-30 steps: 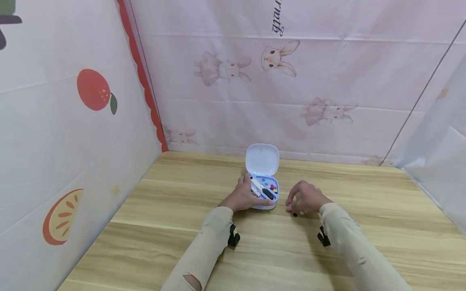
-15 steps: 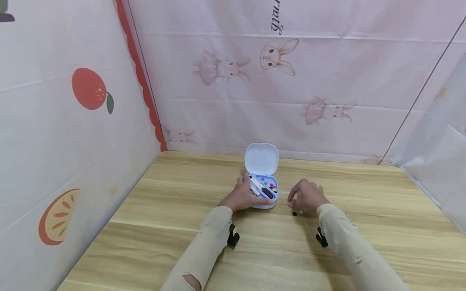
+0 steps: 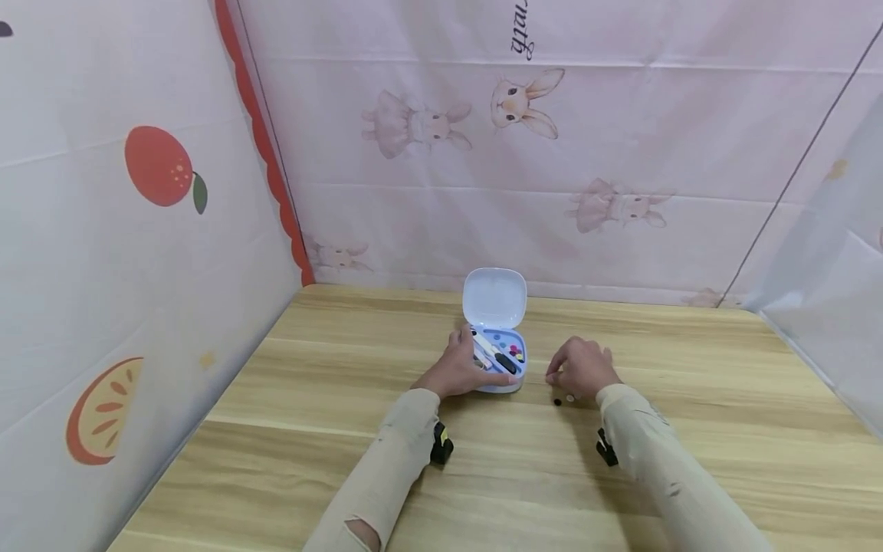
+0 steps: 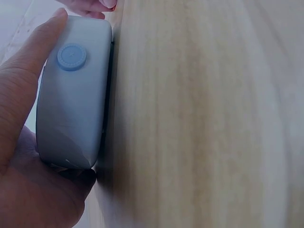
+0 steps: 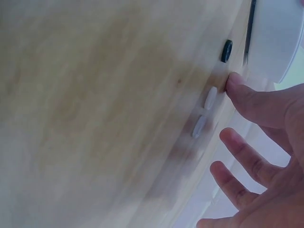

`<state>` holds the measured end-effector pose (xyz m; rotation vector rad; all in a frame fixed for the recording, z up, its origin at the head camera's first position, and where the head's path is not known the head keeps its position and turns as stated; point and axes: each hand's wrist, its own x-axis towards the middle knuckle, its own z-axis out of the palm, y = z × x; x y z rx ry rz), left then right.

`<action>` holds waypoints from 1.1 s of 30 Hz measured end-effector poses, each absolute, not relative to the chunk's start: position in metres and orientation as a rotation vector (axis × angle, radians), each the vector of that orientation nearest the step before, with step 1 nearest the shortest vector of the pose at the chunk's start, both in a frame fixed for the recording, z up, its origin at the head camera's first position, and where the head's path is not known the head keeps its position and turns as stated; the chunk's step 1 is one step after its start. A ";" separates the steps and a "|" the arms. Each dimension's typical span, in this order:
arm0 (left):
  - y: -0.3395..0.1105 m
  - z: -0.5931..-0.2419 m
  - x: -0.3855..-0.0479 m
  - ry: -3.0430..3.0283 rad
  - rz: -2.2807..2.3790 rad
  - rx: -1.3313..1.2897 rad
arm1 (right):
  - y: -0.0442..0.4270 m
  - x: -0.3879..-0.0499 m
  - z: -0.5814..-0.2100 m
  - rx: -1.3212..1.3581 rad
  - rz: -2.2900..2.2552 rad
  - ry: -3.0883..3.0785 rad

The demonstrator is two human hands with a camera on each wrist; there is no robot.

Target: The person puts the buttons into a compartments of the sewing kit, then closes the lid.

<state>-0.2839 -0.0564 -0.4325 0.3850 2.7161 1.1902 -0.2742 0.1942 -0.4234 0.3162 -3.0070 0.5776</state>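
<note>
Two hands at work on the desk [image 3: 483, 483], and the left grip [image 3: 457, 371] has the pale box [image 3: 501, 388] firmly held! Its thumb runs along the near edge, its fingers round the side, and just under that thumb, on the front wall, sits a round blue knob [image 4: 72, 57]. The lid [image 3: 495, 297] stands raised, just beyond the fingertips. Look inside: right beside the left grip lies a white tool with a black end [image 3: 507, 363], set aslant, and past it, on the side toward the right grip [image 3: 583, 369], a cluster of little coloured buttons [image 3: 516, 353].

Over to that right grip, near the box but apart from it! Thumb and forefinger are down together at the desk, the other fingers spread. A tiny reddish speck [image 4: 113, 8] shows by the fingertips; too small to say whether they pinch it, so I cannot tell if this grip holds anything. Just by the thumb tip, a black button [image 5: 227, 51]; closer under the palm, two whitish buttons [image 5: 210, 98] one after the other, all three on the desk.
</note>
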 end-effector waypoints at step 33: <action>-0.056 -0.436 -0.286 2.708 1.201 0.387 | 0.190 -0.280 -0.418 0.318 0.652 -2.934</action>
